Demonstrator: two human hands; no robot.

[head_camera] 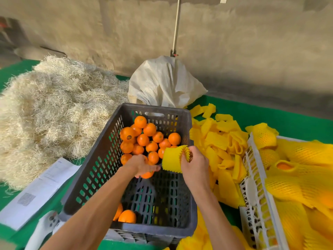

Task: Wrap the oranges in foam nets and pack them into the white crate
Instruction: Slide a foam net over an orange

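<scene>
Green desk (270,120) carries everything. My left grip (142,166) closes on an orange (146,175) over the dark crate (100,159); right grip (193,164) pinches a foam net (172,159) just beside it. Next: sleeve it, then white crate (259,186).

Bare, stained concrete wall (234,42) behind a green-covered table (270,116), dim even light.

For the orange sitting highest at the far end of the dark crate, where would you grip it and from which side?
From above, fingers spread around the orange's upper half. It sits on top of the pile against the dark crate's far wall, its top bare, while neighbours crowd its near and lower sides, so a sideways approach looks blocked.
</scene>
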